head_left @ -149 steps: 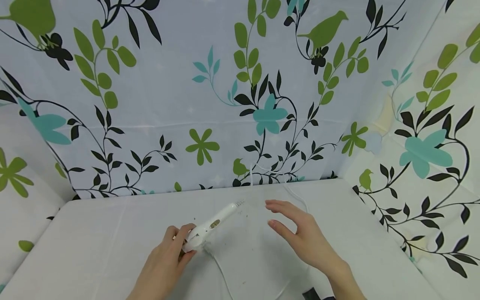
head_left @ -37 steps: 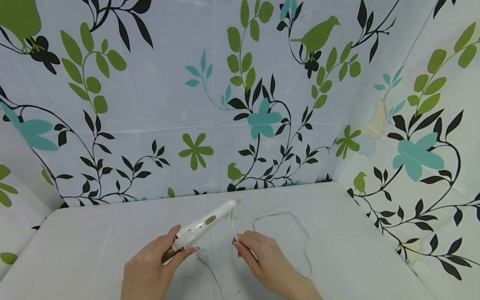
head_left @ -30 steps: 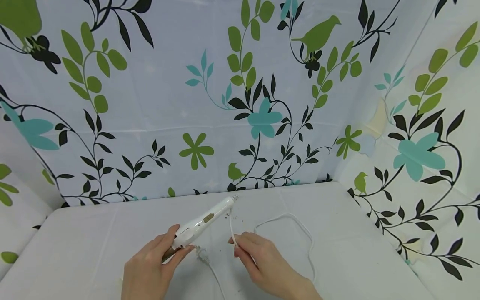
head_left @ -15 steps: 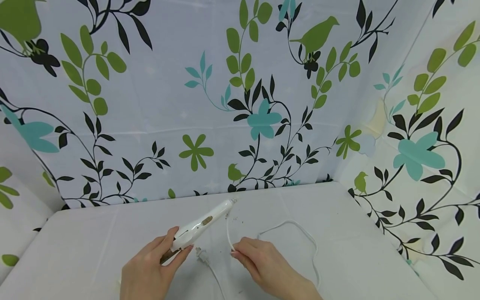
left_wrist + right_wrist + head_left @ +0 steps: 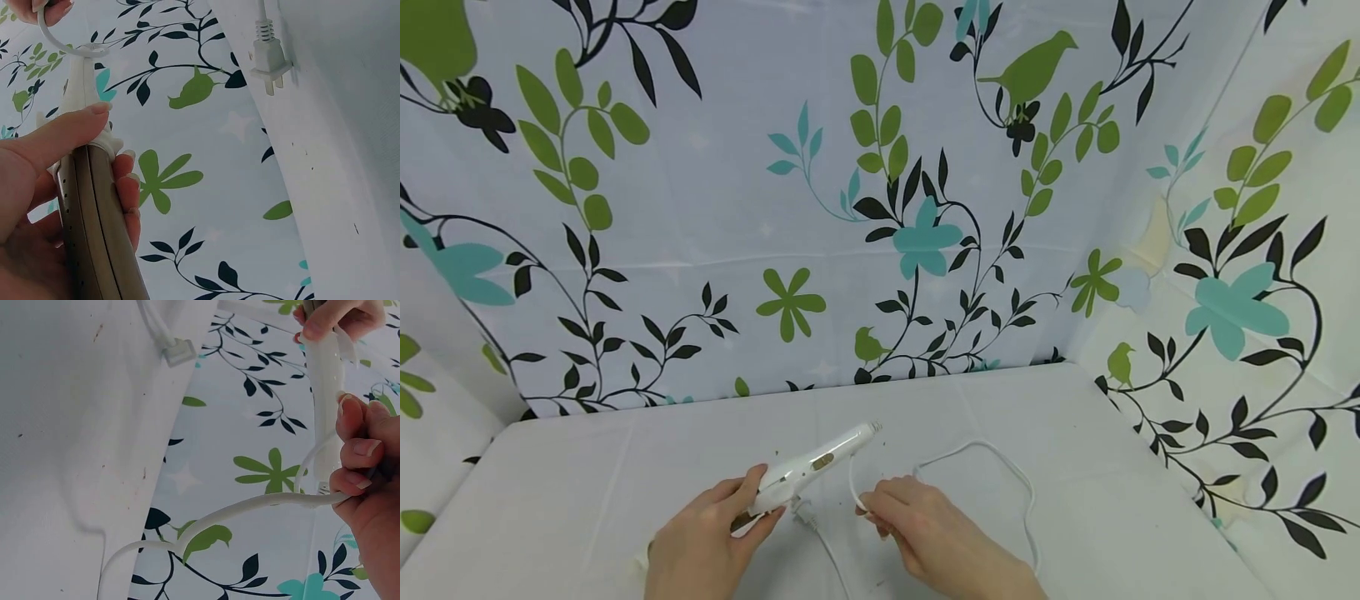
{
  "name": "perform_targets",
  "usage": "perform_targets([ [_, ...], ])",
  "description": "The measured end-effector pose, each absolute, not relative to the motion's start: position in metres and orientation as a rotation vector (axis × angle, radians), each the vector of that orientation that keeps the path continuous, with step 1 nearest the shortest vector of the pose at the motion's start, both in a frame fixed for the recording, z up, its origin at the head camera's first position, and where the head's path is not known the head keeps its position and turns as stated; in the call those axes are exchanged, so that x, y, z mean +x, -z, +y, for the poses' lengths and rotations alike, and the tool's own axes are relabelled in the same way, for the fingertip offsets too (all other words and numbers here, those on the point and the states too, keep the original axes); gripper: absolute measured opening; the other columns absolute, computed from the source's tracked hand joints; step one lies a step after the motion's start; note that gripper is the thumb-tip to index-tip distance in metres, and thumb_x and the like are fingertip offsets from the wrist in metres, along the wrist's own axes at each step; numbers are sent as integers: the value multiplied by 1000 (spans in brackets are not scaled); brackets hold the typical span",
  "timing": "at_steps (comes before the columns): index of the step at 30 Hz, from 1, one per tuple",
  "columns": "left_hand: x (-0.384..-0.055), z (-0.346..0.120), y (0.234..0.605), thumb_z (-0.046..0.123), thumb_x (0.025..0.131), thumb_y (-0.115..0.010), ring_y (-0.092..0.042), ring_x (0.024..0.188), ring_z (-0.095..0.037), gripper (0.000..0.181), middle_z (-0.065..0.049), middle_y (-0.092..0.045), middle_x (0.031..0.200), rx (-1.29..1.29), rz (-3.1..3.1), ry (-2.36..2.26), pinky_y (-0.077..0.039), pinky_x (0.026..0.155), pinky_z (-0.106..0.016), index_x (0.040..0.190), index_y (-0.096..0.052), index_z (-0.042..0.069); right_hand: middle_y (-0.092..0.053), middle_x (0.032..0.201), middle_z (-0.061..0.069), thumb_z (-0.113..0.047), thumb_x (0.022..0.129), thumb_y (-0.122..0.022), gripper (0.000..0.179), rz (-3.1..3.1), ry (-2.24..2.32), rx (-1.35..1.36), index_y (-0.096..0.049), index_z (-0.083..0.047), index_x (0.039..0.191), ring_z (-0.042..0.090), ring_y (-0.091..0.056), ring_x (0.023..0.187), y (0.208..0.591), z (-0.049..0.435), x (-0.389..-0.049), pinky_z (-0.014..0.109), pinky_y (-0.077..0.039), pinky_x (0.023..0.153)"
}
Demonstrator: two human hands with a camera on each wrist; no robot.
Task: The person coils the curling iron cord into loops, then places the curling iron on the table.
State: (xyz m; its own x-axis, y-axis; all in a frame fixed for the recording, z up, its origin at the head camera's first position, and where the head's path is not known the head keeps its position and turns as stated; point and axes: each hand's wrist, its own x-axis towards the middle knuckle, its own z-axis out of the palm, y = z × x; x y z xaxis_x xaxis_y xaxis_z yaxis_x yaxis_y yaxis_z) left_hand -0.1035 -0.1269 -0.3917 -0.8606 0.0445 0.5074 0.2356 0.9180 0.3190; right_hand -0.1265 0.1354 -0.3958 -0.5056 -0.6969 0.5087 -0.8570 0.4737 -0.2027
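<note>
A white hair iron (image 5: 812, 463) with a brownish-gold barrel (image 5: 103, 219) slants up to the right over the table. My left hand (image 5: 700, 533) grips it where handle and barrel meet, thumb along one side and fingers round the other. From the handle's far end comes its white cord (image 5: 262, 501), which curves down to my right hand (image 5: 936, 533). The right thumb and fingers pinch the cord a short way from the handle. Below the iron, the cord's two-pin plug (image 5: 805, 510) lies on the table; the left wrist view shows its bare prongs.
A loop of the white cord (image 5: 992, 450) spreads over the white table (image 5: 1120, 483) right of the hands. Small dark specks dot the tabletop. Leaf-patterned curtain fabric (image 5: 722, 208) hangs behind and at both sides.
The right hand, open and apart from the iron five seconds ago, now pinches the cord. In the last half second the iron's far end has dipped lower; the right hand has turned slightly.
</note>
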Motion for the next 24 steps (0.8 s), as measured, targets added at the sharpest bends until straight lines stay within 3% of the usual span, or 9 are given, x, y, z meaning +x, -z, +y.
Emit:
perform_targets([
  [6,-105,-129,395,22,62,-95,-66,64,-13,52,-1,-74,90,-255,-2523,466,-49,50,-30,110,-77,12,-52,81,-9,19,76,-65,43,-2285,-639,1304,-64,-13,104,3,-49,76,394,138,-130,10,-41,74],
  [17,-105,-135,394,20,67,-91,-64,67,-16,48,-3,-74,97,-285,-2689,445,-48,54,-28,113,-76,15,-56,86,-8,24,68,-62,51,-2102,-656,1308,-66,-11,105,6,-52,77,392,143,-137,12,-44,76],
  [24,-105,-135,394,16,61,-92,-64,66,-15,49,-2,-75,94,-336,-2628,433,-48,54,-28,108,-78,13,-57,86,-7,20,75,-67,42,-2105,-726,1240,-66,-13,102,8,-53,78,393,143,-139,12,-44,76],
])
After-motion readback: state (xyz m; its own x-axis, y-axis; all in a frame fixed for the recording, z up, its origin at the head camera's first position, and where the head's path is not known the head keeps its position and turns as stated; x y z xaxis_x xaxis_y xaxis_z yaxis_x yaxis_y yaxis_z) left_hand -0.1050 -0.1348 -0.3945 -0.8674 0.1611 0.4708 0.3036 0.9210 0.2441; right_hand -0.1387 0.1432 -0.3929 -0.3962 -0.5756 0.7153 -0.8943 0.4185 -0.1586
